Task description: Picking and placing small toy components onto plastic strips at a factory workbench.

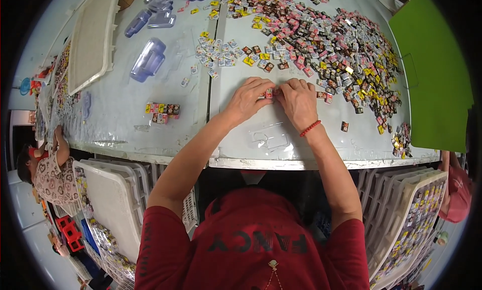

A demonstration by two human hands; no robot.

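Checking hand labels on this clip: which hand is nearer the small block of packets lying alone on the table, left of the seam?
Left. The left hand lies just right of the block of packets, across the seam; the right hand is farther right, beyond the left hand.

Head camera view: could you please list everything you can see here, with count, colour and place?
Small wrapped pieces: too many to count, mixed pink, yellow, brown and white, heaped across the far right of the table.
Arranged block of pieces: one, mixed colours, left of the hands.
Clear plastic cases: several, bluish, far left.
White tray: one, far left of the table.
Green board: one, right edge.
Table: one, pale grey.
Stacked trays: several, white, below the table.
Left hand: on a small piece.
Right hand: touching the same piece; red bead bracelet.
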